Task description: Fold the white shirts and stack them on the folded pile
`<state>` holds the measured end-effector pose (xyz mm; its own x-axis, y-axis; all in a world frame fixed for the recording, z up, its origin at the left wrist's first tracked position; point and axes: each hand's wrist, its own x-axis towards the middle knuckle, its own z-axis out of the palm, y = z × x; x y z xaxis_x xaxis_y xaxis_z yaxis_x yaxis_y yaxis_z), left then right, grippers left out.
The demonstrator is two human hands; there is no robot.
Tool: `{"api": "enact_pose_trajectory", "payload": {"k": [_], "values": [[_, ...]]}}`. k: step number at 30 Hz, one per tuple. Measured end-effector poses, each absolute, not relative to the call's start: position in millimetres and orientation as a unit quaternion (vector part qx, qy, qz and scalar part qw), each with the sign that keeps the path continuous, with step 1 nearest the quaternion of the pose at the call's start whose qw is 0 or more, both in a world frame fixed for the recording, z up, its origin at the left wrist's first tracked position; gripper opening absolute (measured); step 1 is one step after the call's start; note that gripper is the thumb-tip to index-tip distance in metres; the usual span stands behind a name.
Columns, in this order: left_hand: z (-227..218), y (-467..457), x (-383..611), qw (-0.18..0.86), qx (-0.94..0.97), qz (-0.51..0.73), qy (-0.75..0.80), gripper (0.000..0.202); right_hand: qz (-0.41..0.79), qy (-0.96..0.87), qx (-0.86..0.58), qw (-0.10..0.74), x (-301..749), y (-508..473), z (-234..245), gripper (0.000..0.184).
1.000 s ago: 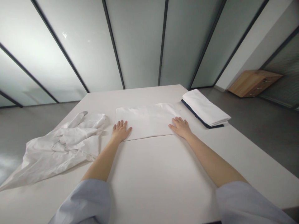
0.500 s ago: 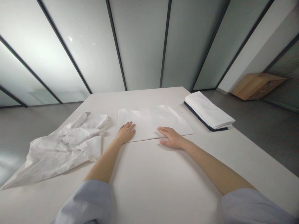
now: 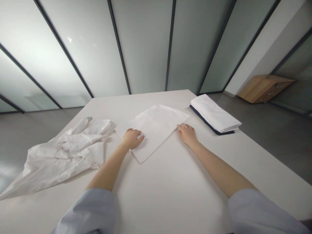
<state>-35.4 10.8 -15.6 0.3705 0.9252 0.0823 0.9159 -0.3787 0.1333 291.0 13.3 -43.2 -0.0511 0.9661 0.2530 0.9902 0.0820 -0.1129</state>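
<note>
A folded white cloth (image 3: pixel 158 126) lies turned at an angle on the table, one corner pointing towards me. My left hand (image 3: pixel 133 138) rests on its left part, palm down, thumb apart from the fingers. At the cloth's right edge, my right hand (image 3: pixel 187 133) touches the border with its fingertips, fingers somewhat bent and spread. Neither hand visibly grips anything.
The white table (image 3: pixel 175 191) carries a crumpled white cloth (image 3: pixel 70 152) on the left, hanging towards the edge. Near the right edge lies a stack of folded white fabric (image 3: pixel 214 112) above a dark navy piece (image 3: pixel 204 121). A wooden cabinet (image 3: pixel 263 88) stands beyond, by frosted glass panels (image 3: pixel 146 48).
The folded cloth has turned from lying nearly square to lying diagonally, its near corner swinging towards me. My right hand has moved right and away from me; my left has shifted slightly right.
</note>
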Motion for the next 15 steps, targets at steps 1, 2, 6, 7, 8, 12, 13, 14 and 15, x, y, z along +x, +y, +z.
{"api": "enact_pose_trajectory", "payload": {"k": [1, 2, 6, 7, 8, 12, 13, 14, 15], "values": [[-15.8, 9.6, -34.7, 0.036, 0.831, 0.082, 0.548, 0.043, -0.048, -0.720, -0.678, 0.141, 293.0, 13.6, -42.4, 0.044], [-17.1, 8.6, -34.6, 0.029, 0.836, 0.093, 0.540, 0.044, -0.048, -0.728, -0.667, 0.153, 293.8, 13.1, -41.5, 0.045], [-29.0, 7.8, -37.0, -0.009, 0.826, 0.075, 0.558, 0.059, -0.009, -0.824, -0.534, 0.189, 284.2, 4.8, -39.2, 0.045], [-31.8, 8.2, -37.3, -0.001, 0.820, 0.057, 0.570, 0.061, 0.007, -0.849, -0.496, 0.184, 279.8, 2.1, -39.1, 0.045], [-33.8, 8.6, -37.2, 0.010, 0.815, 0.041, 0.578, 0.063, 0.021, -0.868, -0.465, 0.173, 275.5, -0.2, -39.1, 0.044], [-33.0, 7.0, -32.6, 0.023, 0.810, 0.016, 0.585, 0.066, 0.042, -0.880, -0.456, 0.124, 265.7, -3.0, -41.6, 0.047], [-30.3, 5.9, -30.4, 0.022, 0.812, 0.015, 0.583, 0.066, 0.041, -0.873, -0.472, 0.117, 265.6, -1.9, -42.6, 0.049], [-26.7, 4.6, -28.0, 0.021, 0.816, 0.013, 0.578, 0.067, 0.039, -0.864, -0.490, 0.113, 266.3, -0.3, -43.7, 0.051], [-22.1, 3.2, -25.3, 0.022, 0.821, 0.010, 0.570, 0.066, 0.038, -0.855, -0.506, 0.110, 267.6, 1.5, -44.7, 0.053]]}}
